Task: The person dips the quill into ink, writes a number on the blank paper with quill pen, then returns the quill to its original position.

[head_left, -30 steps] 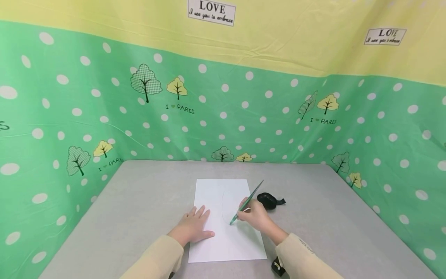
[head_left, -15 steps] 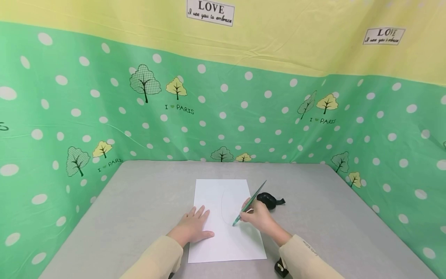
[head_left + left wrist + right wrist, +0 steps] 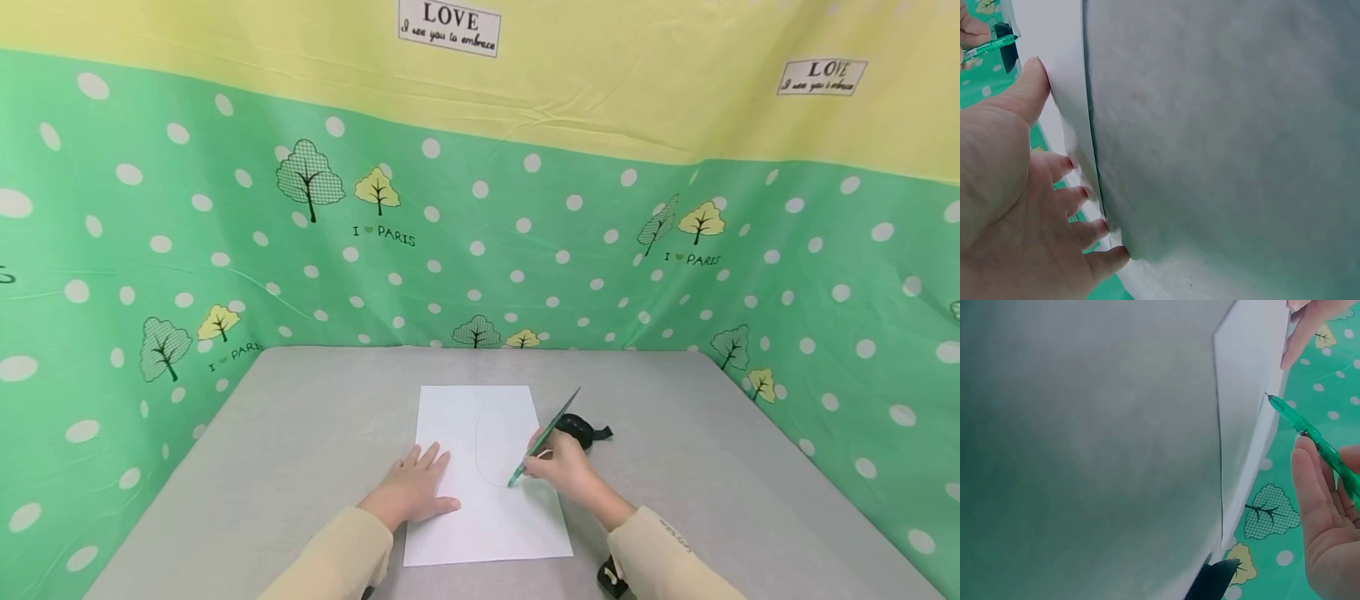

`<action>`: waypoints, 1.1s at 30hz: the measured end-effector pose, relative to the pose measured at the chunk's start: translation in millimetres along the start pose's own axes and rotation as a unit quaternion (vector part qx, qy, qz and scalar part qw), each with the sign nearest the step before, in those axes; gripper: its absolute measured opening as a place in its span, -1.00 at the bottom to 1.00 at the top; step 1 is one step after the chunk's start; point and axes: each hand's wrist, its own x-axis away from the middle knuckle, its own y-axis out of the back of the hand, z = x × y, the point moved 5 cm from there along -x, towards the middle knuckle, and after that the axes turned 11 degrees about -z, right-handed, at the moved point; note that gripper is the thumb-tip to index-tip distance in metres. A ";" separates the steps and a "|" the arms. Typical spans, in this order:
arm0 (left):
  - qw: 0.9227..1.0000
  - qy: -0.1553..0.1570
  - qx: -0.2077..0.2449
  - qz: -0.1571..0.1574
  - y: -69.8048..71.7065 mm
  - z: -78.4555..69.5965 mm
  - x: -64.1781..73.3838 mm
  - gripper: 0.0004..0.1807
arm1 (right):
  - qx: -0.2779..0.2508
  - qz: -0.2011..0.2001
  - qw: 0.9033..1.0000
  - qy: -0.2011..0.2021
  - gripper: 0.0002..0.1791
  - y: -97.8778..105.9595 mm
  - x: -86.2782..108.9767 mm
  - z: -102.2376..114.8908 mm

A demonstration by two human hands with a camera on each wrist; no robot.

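Note:
A white sheet of paper [image 3: 450, 533] lies on the grey table in the head view, bearing a thin curved line left of the pen tip. My left hand [image 3: 414, 487] rests on the sheet's left side with its fingers spread; in the left wrist view its fingertips [image 3: 1100, 228] touch near the paper's edge. A green pen [image 3: 551, 427] is pinched in my right hand [image 3: 562, 467], slanting up to the right, its tip on the paper. The right wrist view shows the pen [image 3: 1316, 437] between thumb and fingers, its point at the sheet.
Just beyond my right hand lies a black rounded object [image 3: 576, 430] with a short strap-like tail. Another small black item [image 3: 611, 577] is partly hidden by the right sleeve. A green and yellow patterned cloth [image 3: 480, 250] hangs around the grey table [image 3: 315, 417].
My right hand and the pen have moved a little to the right, and the curved line on the paper has grown along its lower end. The left hand stays in place.

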 end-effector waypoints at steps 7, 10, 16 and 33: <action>1.000 0.001 -0.003 0.001 -1.1 1.1 -0.8 -0.16 | -0.005 -0.002 1.000 0.005 -0.85 4.2 0.4 -0.8; 1.000 0.003 -0.005 0.001 -1.9 1.6 -1.7 -0.15 | -0.001 -0.001 1.000 0.002 -0.86 5.6 0.1 -0.6; 1.000 0.001 -0.004 0.003 -3.6 3.1 -3.1 -0.15 | 0.020 -0.008 1.000 -0.001 -0.86 8.2 -3.1 -1.7; 1.000 0.001 -0.003 0.003 -3.2 3.4 -2.8 -0.16 | 0.013 -0.019 1.000 0.001 -0.89 14.3 -6.8 -4.2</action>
